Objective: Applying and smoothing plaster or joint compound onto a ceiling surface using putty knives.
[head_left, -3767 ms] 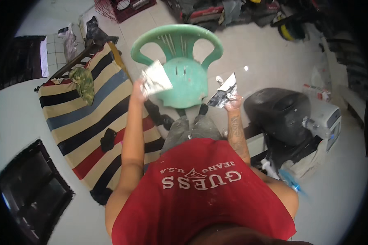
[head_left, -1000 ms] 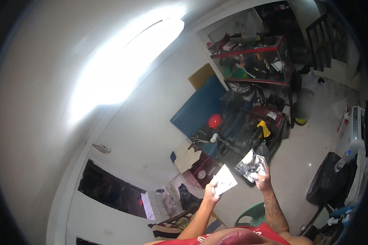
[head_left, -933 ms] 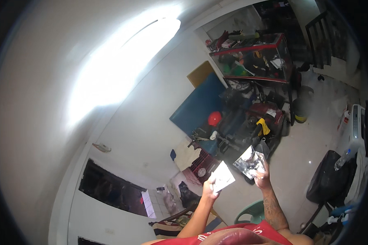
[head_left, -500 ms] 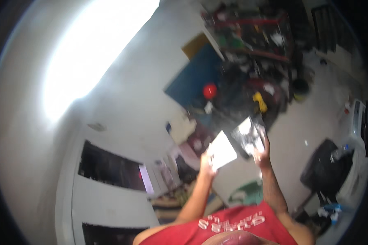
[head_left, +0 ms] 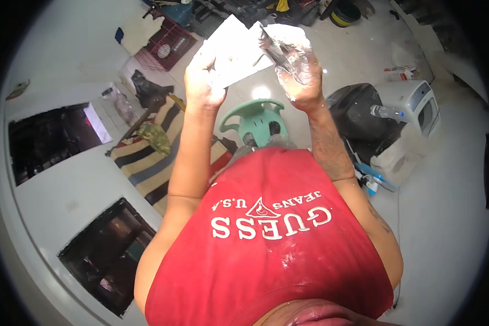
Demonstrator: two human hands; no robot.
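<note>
Both my arms are raised in front of me. My left hand [head_left: 202, 81] grips a white paper sheet [head_left: 234, 50] by its lower left edge. My right hand [head_left: 303, 81] holds a crumpled clear plastic wrapper [head_left: 286, 46] with dark print, and the wrapper touches the right edge of the sheet. Below my hands a green plastic chair [head_left: 254, 120] stands on the pale floor.
A striped red, cream and dark cloth [head_left: 146, 157] lies to the left with a greenish rag [head_left: 156, 137] on it. To the right are a black bag [head_left: 358, 117] and a white appliance [head_left: 418, 106] with a plastic bottle. Clutter fills the far top.
The view has swung down from the ceiling and wall to the floor and chair. My hands have stayed raised, and the sheet and the wrapper have come together.
</note>
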